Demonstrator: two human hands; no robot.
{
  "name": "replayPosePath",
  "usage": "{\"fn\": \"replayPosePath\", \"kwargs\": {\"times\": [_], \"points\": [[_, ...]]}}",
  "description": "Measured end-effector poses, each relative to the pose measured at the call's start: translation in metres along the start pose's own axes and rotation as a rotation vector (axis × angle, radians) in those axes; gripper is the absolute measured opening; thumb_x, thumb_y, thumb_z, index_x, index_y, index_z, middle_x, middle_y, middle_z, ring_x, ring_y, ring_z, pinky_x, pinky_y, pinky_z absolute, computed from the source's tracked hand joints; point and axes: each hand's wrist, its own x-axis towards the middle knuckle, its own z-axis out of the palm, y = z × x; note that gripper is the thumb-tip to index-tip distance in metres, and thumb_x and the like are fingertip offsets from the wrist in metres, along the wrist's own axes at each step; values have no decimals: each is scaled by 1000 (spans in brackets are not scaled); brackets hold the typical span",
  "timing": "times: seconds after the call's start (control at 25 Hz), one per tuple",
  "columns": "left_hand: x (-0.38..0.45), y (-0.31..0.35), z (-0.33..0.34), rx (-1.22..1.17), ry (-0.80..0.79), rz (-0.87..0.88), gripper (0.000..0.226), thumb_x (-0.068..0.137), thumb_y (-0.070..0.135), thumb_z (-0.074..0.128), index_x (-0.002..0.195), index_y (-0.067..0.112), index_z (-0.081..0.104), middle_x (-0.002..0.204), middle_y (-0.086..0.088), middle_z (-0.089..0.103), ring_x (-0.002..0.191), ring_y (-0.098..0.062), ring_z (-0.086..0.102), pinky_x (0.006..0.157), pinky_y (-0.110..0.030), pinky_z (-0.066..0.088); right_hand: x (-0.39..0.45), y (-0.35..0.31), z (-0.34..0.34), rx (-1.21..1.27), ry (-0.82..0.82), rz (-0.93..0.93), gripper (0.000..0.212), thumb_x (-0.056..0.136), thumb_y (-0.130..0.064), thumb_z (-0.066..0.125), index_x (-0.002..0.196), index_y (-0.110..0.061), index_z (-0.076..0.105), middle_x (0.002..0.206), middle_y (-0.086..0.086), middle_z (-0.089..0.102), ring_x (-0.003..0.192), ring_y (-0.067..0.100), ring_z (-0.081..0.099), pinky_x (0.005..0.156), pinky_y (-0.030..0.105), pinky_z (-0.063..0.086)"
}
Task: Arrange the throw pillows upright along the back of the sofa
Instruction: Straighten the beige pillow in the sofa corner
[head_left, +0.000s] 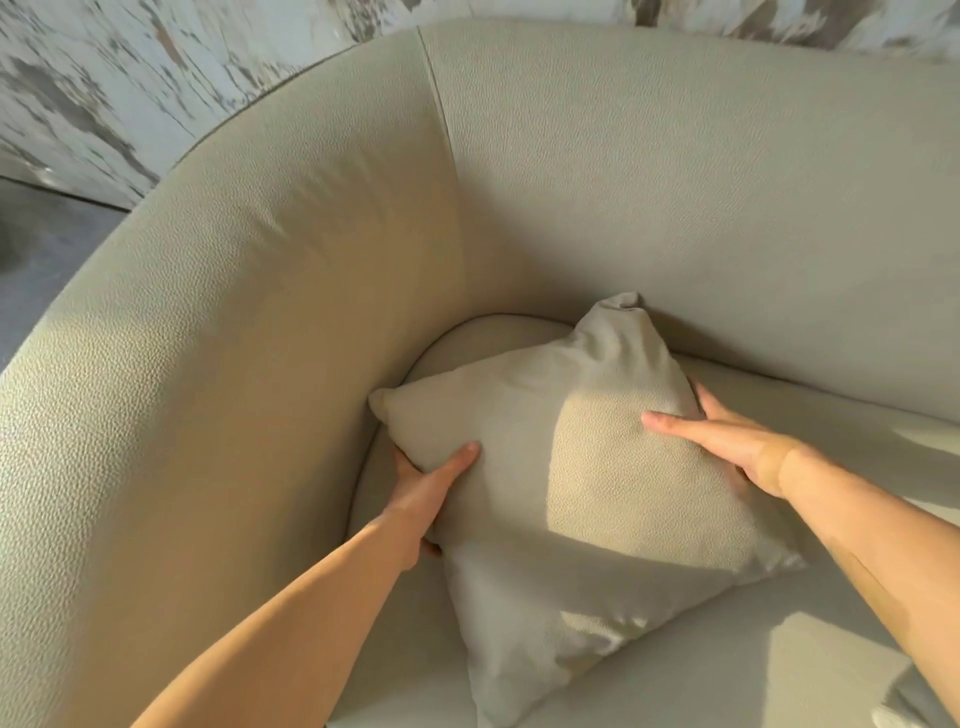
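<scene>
Pillow (561, 467) in hand, one only in view: beige, square, turned corner-up like a diamond, sitting on the seat cushion (779, 649) in the curved corner of the sofa (260, 338). Top corner at 12 o'clock leans toward the backrest; whether it touches, cannot tell. Left hand (426, 493) closed on the pillow's edge at 9 o'clock, thumb on the front face, fingers tucked behind. Right hand (727, 441) closed on the edge at 3 o'clock, thumb flat across the front, fingers wrapped around the back. Step judged: placing this pillow against the back. Not yet upright in the proper sense, since it rests on a corner. Next move calls for rotating it so a straight edge sits down on the seat, then pressing it back into the curve before release.
</scene>
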Motion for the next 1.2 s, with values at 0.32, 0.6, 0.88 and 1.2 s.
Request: {"fn": "replayPosePath", "kwargs": {"times": [0.32,0.6,0.88,1.2], "points": [[-23,58,-2,164,-43,273,115,65,46,87,150,46,11,128,9,55,106,-13,58,91,-31,46,-52,-10,-7,310,-3,144,158,38,-43,95,154,-42,-13,165,-8,18,150,27,21,108,74,12],[-37,158,-14,235,-133,533,126,54,35,90,150,45,9,135,12,48,118,-12,52,96,-27,40,-81,-58,-24,403,97,-93,125,31,-41,96,134,-40,25,137,-14,53,122,20,51,93,70,43],[-18,209,-5,244,-136,627,123,52,19,86,146,39,9,134,7,46,119,-14,49,99,-36,47,-60,-84,-34,409,271,-244,99,54,-24,96,122,-37,26,131,-14,49,125,23,51,94,58,50],[9,202,2,277,-134,621,115,49,17,87,133,47,13,131,14,44,120,-11,46,107,-42,42,-26,-62,-27,317,394,-301,109,28,-48,92,113,-40,25,117,-21,49,122,22,54,104,55,45]]}}
